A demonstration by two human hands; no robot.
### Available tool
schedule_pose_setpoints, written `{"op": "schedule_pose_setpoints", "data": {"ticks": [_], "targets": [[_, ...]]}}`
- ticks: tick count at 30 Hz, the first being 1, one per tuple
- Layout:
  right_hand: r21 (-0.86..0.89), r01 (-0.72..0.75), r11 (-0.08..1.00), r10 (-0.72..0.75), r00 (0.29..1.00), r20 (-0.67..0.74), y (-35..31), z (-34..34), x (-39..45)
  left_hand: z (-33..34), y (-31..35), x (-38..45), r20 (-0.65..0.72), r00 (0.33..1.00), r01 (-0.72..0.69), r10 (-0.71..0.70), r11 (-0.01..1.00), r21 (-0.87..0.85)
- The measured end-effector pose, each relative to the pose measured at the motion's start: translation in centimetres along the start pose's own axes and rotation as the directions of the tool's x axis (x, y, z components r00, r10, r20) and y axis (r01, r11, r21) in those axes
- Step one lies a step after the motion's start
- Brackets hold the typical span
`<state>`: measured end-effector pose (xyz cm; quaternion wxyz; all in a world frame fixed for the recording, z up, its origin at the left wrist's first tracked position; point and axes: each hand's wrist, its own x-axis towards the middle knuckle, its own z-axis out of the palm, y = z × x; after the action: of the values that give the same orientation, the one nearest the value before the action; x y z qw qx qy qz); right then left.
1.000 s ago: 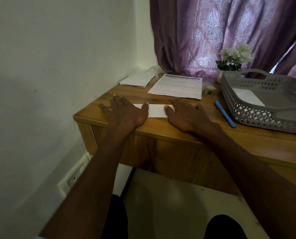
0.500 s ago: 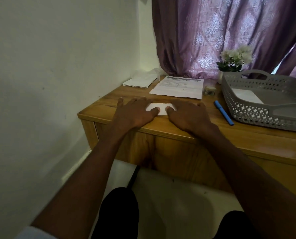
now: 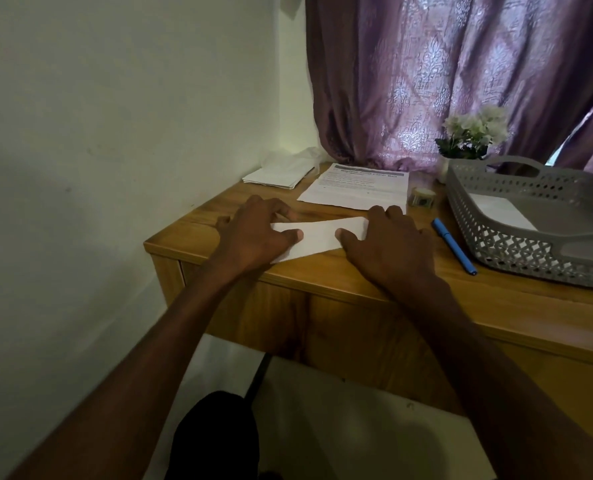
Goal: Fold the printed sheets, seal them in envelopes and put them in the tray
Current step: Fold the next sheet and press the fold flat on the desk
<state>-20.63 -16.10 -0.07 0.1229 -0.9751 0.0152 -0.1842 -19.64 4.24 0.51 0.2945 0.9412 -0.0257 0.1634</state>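
**Inspector:** Report the desk from its left end.

**Technician:** A stack of white envelopes [image 3: 277, 175] lay in the far left corner of the wooden desk [image 3: 409, 282], against the wall. The left hand [image 3: 253, 237] held the left end of the folded sheet [image 3: 319, 237] near the front edge, thumb on top, fingers curled over the far edge.

**Inspector:** Was the sheet flat?

**Technician:** It appeared slightly lifted and skewed, far right corner higher. Whether its near edge touched the desk could not be told.

**Inspector:** The other hand?

**Technician:** The right hand [image 3: 388, 244] covered the right end of the same sheet, thumb laid on top pointing left. Its fingers were bent over the far corner; how far they wrapped underneath could not be told.

**Inspector:** Behind and to the right?

**Technician:** The printed sheets [image 3: 355, 185] lay flat behind both hands. A small tape roll [image 3: 422, 196] stood just right of them. A blue pen [image 3: 454, 244] lay between the right hand and the grey perforated tray [image 3: 516, 247]. One white envelope [image 3: 499, 211] lay inside the tray. A white flower pot [image 3: 471, 133] stood behind the tray, before the purple curtain [image 3: 444, 71].
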Motion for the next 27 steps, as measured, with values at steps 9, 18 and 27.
{"op": "schedule_pose_setpoints", "data": {"ticks": [9,18,27], "targets": [[0.596,0.039,0.802,0.162,0.947,-0.279,0.8,-0.5,0.5,-1.0,0.8,0.6,-0.181,0.983,-0.140,0.013,0.691,-0.709],[0.953,-0.278,-0.123,0.149,0.944,0.295,-0.5,-1.6,6.3,0.7,4.4,3.7,0.017,0.987,0.067,-0.159,0.314,-0.947],[0.882,-0.230,0.412,0.265,0.956,0.125,-1.6,0.2,16.9,-0.8,-4.8,15.1,-0.311,0.932,-0.260,0.186,0.941,-0.217]]}}
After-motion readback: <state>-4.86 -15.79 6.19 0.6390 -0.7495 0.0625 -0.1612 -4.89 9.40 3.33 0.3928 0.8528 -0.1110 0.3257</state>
